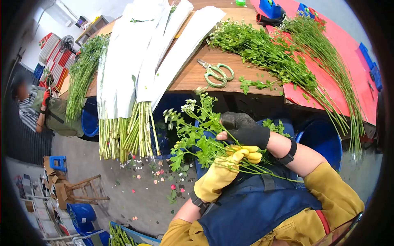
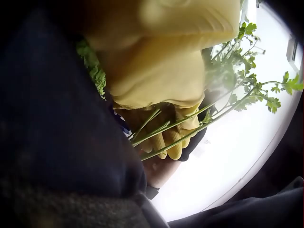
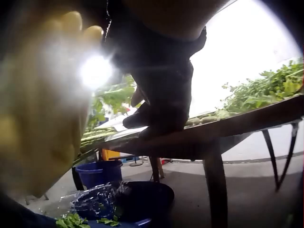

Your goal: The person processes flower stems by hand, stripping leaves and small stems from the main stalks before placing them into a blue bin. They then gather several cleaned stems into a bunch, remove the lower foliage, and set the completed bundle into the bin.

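Observation:
In the head view, my left hand, in a yellow glove, grips a small bunch of leafy stems with white flowers. The bunch's leafy tops point up and left, while thin bare stems cross the curled yellow fingers in the left wrist view. My right hand, in a black glove with the thumb tip bare, is just above the left hand, its thumb right beside the leaves. Whether it pinches a stem I cannot tell. Green-handled scissors lie on the wooden table beyond the bunch.
White-wrapped bundles overhang the table at left, cut stems toward me. Leafy flower stems and thinner stems lie at right, partly on red covering. Blue buckets stand below. Petals litter the floor; another person is far left.

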`<state>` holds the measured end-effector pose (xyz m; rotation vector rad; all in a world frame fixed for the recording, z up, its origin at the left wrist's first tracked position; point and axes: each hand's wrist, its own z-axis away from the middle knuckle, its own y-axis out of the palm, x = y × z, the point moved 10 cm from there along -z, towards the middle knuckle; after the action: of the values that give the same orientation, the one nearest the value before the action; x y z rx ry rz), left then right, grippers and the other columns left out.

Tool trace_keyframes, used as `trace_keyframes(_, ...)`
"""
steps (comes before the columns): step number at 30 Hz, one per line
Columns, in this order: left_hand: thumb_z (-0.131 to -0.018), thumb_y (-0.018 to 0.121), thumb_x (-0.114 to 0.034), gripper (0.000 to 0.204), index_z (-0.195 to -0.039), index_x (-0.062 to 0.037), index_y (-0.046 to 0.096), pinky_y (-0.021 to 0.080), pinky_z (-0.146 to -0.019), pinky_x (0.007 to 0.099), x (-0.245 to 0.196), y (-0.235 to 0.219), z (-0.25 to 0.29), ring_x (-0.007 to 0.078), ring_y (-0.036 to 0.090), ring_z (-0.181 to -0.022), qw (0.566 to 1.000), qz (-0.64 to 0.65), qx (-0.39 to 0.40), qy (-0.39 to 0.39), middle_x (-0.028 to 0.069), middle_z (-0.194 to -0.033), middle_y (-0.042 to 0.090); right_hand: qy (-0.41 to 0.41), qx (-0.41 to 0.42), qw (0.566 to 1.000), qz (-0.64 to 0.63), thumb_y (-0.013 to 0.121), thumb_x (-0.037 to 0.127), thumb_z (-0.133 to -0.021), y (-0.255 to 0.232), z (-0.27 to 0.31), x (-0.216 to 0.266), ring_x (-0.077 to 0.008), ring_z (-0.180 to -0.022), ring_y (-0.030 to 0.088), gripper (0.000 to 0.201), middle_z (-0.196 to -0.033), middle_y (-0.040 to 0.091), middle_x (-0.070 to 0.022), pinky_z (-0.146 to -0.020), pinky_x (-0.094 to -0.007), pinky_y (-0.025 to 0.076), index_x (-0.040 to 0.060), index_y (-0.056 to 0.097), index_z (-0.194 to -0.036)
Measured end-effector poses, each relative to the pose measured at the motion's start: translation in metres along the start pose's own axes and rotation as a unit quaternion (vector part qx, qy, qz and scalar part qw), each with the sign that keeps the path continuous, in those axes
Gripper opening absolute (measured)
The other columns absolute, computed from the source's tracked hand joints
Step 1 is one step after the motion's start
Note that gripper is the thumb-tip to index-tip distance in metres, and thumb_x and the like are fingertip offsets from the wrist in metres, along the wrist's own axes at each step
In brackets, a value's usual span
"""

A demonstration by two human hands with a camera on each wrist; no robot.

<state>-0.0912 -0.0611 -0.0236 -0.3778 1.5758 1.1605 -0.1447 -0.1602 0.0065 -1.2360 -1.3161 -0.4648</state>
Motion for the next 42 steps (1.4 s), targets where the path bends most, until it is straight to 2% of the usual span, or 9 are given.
trace_keyframes(6, -0.101, 0.050, 0.006, 0.026, -0.123, 0.0022, 0.063, 0.055, -0.097, 0.0355, -0.019, -0.002, 0.008, 0.0278, 0.072, -0.105, 0.909, -0.385, -0.007, 0.161, 0.0157, -0.115, 0.074, -0.109, 0.028, 0.989, 0.096, 0.079, 0.013, -0.081, -0.005, 0.003, 0.025, -0.0406, -0.080, 0.064, 0.019, -0.085, 0.064, -0.0177, -0.073, -0.0473, 0.053, 0.0011, 0.066, -0.089)
trace_keyframes(13, -0.111, 0.044, -0.008, 0.029, -0.129, 0.0054, 0.062, 0.054, -0.100, 0.0343, 0.008, 0.001, -0.002, 0.0216, 0.068, -0.112, 0.997, 0.065, 0.008, -0.038, 0.0159, -0.121, 0.071, -0.166, -0.122, 0.976, 0.075, 0.070, 0.007, -0.092, -0.033, 0.007, 0.032, -0.0284, -0.068, 0.061, 0.009, -0.076, 0.059, -0.0102, -0.065, -0.0397, 0.049, 0.0022, 0.064, -0.088)
trace_keyframes(15, -0.113, 0.043, -0.012, 0.031, -0.130, 0.0065, 0.061, 0.053, -0.103, 0.0343, 0.020, 0.003, 0.001, 0.0216, 0.067, -0.114, 0.990, 0.114, 0.013, -0.087, 0.0170, -0.122, 0.071, 0.019, -0.188, 0.981, -0.052, 0.069, 0.016, -0.101, -0.056, 0.001, -0.005, -0.0074, -0.067, 0.059, 0.014, -0.081, 0.062, 0.0012, -0.062, -0.0291, 0.050, 0.0033, 0.070, -0.095)
trace_keyframes(20, -0.114, 0.045, -0.017, 0.035, -0.135, 0.0061, 0.060, 0.053, -0.101, 0.0319, 0.015, 0.003, -0.001, 0.0204, 0.070, -0.111, 0.983, 0.157, -0.034, -0.085, 0.0140, -0.121, 0.072, 0.039, -0.093, 0.994, -0.044, 0.079, 0.021, -0.089, -0.061, 0.000, 0.025, -0.0266, -0.068, 0.062, 0.021, -0.076, 0.063, -0.0105, -0.065, -0.0409, 0.050, 0.0040, 0.068, -0.086)
trace_keyframes(24, -0.106, 0.048, -0.003, 0.034, -0.138, 0.0039, 0.057, 0.053, -0.101, 0.0341, -0.006, 0.002, -0.005, 0.0244, 0.070, -0.114, 0.971, -0.234, 0.022, 0.033, 0.0142, -0.125, 0.071, -0.204, -0.099, 0.961, 0.157, 0.084, 0.019, -0.079, -0.047, 0.000, 0.082, -0.0352, -0.077, 0.064, 0.023, -0.079, 0.063, -0.0124, -0.069, -0.0452, 0.051, 0.0055, 0.065, -0.082)
trace_keyframes(26, -0.099, 0.050, 0.003, 0.040, -0.139, 0.0025, 0.056, 0.054, -0.100, 0.0348, -0.019, 0.011, 0.003, 0.0266, 0.070, -0.115, 0.804, -0.576, 0.032, 0.145, 0.0146, -0.126, 0.070, -0.193, -0.119, 0.956, 0.185, 0.084, 0.019, -0.078, -0.043, 0.004, 0.083, -0.0372, -0.079, 0.063, 0.025, -0.080, 0.062, -0.0130, -0.071, -0.0463, 0.050, 0.0056, 0.064, -0.081)
trace_keyframes(32, -0.102, 0.048, 0.001, 0.027, -0.125, 0.0019, 0.061, 0.054, -0.096, 0.0388, -0.038, 0.015, -0.001, 0.0306, 0.069, -0.109, 0.918, -0.375, 0.024, 0.124, 0.0162, -0.115, 0.072, -0.066, -0.062, 0.992, 0.085, 0.078, 0.016, -0.086, -0.042, 0.001, 0.056, -0.0322, -0.075, 0.060, 0.019, -0.079, 0.060, -0.0113, -0.070, -0.0427, 0.049, 0.0041, 0.064, -0.083)
trace_keyframes(35, -0.111, 0.044, -0.012, 0.029, -0.129, 0.0040, 0.060, 0.053, -0.099, 0.0358, 0.009, -0.004, 0.000, 0.0228, 0.068, -0.111, 0.999, 0.010, -0.024, -0.034, 0.0142, -0.118, 0.073, 0.057, -0.084, 0.991, -0.091, 0.076, 0.020, -0.091, -0.046, 0.004, 0.035, -0.0192, -0.075, 0.060, 0.018, -0.083, 0.064, -0.0049, -0.070, -0.0360, 0.049, 0.0037, 0.069, -0.093)
trace_keyframes(42, -0.114, 0.042, -0.027, 0.043, -0.137, 0.0053, 0.058, 0.050, -0.103, 0.0329, 0.005, 0.005, 0.005, 0.0189, 0.067, -0.113, 0.998, -0.026, 0.025, -0.060, 0.0139, -0.122, 0.072, 0.182, -0.101, 0.959, -0.191, 0.076, 0.023, -0.095, -0.053, 0.000, 0.009, -0.0069, -0.080, 0.059, 0.019, -0.087, 0.068, 0.0011, -0.073, -0.0268, 0.049, 0.0047, 0.073, -0.099)
